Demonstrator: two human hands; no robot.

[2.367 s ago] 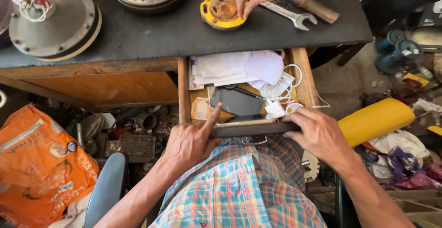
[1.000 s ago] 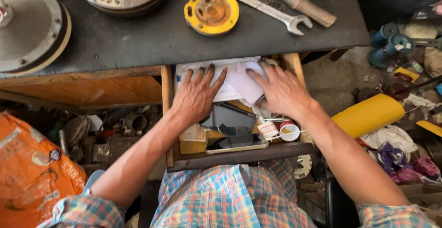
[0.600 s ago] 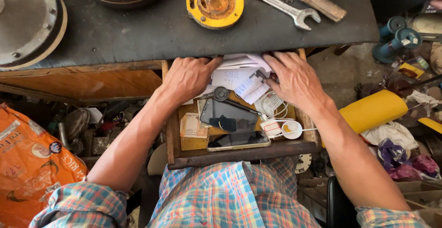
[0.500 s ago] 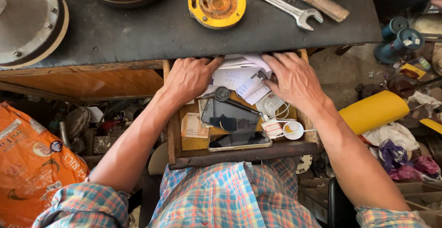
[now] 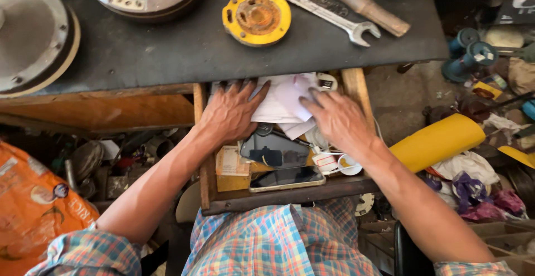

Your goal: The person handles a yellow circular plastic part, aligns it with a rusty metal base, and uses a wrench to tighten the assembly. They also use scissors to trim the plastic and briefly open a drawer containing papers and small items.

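View: we look down from head height at our two bare arms reaching into an open wooden drawer (image 5: 207, 159) pulled out from under a dark workbench (image 5: 167, 47).
Left hand: our left hand (image 5: 231, 111) lies flat, fingers spread, on the white papers (image 5: 281, 100) at the back of the drawer; it presses on them without gripping.
Right hand: our right hand (image 5: 337, 120) rests palm down on the same papers, fingers loosely spread, grasping nothing.
Papers: a loose white stack at the drawer's far end, partly under the bench edge, between and beneath both hands.
Drawer front: two dark phones (image 5: 276, 153) lie near us, beside a small cardboard box (image 5: 231, 164) and a roll of white tape (image 5: 350, 165).
Bench top: a yellow round disc (image 5: 256, 15), a steel spanner (image 5: 329, 14), a wooden-handled tool (image 5: 362, 4).
Surroundings: an orange bag (image 5: 33, 209) at left, a yellow roll (image 5: 437, 141) at right.
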